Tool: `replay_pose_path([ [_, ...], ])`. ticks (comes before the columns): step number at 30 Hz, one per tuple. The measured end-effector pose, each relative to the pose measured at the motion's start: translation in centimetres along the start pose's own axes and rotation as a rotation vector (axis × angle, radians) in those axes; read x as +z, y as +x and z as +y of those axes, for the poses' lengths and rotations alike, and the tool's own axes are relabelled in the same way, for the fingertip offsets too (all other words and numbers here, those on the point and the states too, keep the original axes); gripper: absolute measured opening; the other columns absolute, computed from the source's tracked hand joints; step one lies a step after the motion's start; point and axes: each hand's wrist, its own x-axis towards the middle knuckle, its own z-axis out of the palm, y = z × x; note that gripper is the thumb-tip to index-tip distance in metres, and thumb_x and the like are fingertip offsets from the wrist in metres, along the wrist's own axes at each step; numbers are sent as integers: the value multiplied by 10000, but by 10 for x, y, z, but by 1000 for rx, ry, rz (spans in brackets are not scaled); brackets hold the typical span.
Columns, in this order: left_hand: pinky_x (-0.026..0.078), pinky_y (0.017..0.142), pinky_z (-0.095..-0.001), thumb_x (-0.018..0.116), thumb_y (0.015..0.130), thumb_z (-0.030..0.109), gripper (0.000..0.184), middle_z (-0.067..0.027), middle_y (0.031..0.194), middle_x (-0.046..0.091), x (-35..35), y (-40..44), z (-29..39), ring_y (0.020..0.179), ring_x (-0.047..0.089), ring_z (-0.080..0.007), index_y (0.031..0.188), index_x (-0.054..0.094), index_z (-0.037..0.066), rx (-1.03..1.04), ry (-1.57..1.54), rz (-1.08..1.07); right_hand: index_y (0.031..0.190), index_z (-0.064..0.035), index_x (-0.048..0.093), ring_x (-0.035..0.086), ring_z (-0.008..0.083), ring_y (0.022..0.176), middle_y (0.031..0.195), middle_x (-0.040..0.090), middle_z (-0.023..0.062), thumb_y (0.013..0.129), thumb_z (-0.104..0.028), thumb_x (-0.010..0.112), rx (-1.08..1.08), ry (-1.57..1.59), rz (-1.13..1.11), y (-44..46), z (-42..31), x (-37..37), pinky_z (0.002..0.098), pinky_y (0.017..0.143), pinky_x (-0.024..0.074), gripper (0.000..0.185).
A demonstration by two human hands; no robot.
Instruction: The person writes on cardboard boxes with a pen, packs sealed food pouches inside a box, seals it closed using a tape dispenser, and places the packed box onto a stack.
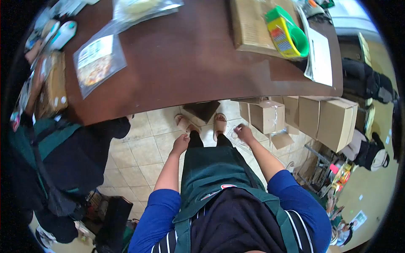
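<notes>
Below the table's front edge, my left hand [181, 143] hangs over the tiled floor with its fingers curled together; whether something small is inside is hidden. On the other side of my legs, my right hand [244, 134] is in the air, its fingers loosely bent and a little apart, with nothing visible in them. Neither hand touches the brown table [181, 63]. A clear bag with a white label [95, 63] lies at the table's left. Further back is another clear bag [141, 10]. A green and yellow tape roll [289, 38] rests on a flat cardboard box [253, 31].
White papers [319, 55] lie at the table's right edge. Cardboard boxes [322, 118] stand on the floor at the right. A co-worker in a dark top and green apron [63, 156] is close on the left, near a brown package [54, 84] and a white bottle [64, 34].
</notes>
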Motion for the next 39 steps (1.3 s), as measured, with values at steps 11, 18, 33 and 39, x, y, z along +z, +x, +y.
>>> replay_pose_path([
  [11,472,858,-329,538,905,300,378,-158,1040,659,77,-32,-14,982,629,-261,1198,572,63,-73,-40,-74,1162,-14,471,623,342,806,997,591,169,883,-257,569,492,1284,150,150,48,-40,426,677,541,382],
  [18,472,851,-325,545,905,280,362,-159,1053,656,99,-49,-26,976,627,-257,1191,578,60,-183,-76,-70,1194,3,450,614,324,907,1142,542,194,947,-153,490,323,1527,337,147,37,-41,413,706,602,295],
  [33,424,925,-344,513,946,308,477,-149,1307,506,38,-53,98,1149,513,-244,1336,432,44,212,-69,193,1267,-29,448,636,224,901,1109,597,111,925,-180,556,-121,1447,-236,-6,86,-74,375,750,564,389],
  [39,358,1008,-450,320,895,668,799,-147,1399,410,-8,-107,181,1253,432,-287,1423,290,68,42,-652,-319,1228,29,502,650,228,844,1016,638,123,870,-175,640,-154,1361,-470,-124,101,-102,361,681,586,435],
])
